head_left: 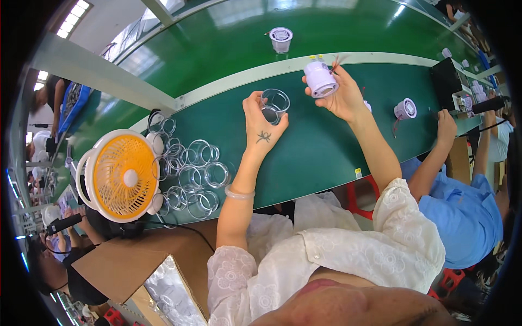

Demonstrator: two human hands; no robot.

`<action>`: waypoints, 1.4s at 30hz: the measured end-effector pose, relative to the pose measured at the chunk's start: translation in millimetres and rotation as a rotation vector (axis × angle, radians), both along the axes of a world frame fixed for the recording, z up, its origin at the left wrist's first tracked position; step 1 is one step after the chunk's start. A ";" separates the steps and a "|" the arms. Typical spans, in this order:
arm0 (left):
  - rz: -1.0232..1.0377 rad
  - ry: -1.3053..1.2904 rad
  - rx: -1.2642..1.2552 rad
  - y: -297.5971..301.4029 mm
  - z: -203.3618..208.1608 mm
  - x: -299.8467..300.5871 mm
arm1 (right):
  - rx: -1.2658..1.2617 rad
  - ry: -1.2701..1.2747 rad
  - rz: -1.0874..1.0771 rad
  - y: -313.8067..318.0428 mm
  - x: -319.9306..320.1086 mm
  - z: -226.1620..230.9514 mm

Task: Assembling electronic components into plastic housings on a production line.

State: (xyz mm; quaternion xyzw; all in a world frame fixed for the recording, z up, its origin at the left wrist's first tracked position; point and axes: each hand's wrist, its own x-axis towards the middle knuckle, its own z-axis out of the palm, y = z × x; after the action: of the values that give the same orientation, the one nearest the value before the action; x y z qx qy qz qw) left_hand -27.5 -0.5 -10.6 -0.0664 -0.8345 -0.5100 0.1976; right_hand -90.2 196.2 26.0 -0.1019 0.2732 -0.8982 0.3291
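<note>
My left hand [260, 120] grips a clear plastic cup [275, 101], its round mouth turned up toward me. To the right and a little higher, my right hand [343, 96] holds a white cylindrical housing [321, 79] with thin reddish wires sticking out by the fingertips. The housing's open-looking end tilts down toward me. Cup and housing are apart, both held above the dark green table mat [304, 163]. Many more clear cups [190, 176] stand clustered at the left.
An orange and white fan [128, 176] stands at the table's left. Beyond the pale rail, an assembled unit [281, 39] sits on a green conveyor [217, 41]. Another white housing [405, 109] lies at right, near a co-worker's hand [447, 127]. A cardboard box [128, 266] is at lower left.
</note>
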 end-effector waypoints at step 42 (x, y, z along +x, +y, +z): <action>-0.123 -0.077 0.397 -1.5 -1.0 4.5 | -0.065 -0.042 -0.001 -11.5 17.9 -25.8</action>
State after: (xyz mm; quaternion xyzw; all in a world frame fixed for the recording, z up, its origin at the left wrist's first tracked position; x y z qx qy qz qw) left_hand -23.0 -2.0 -11.6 -0.0575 -0.7191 -0.6776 0.1430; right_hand -72.2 184.7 0.3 -0.0936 0.2368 -0.9088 0.3306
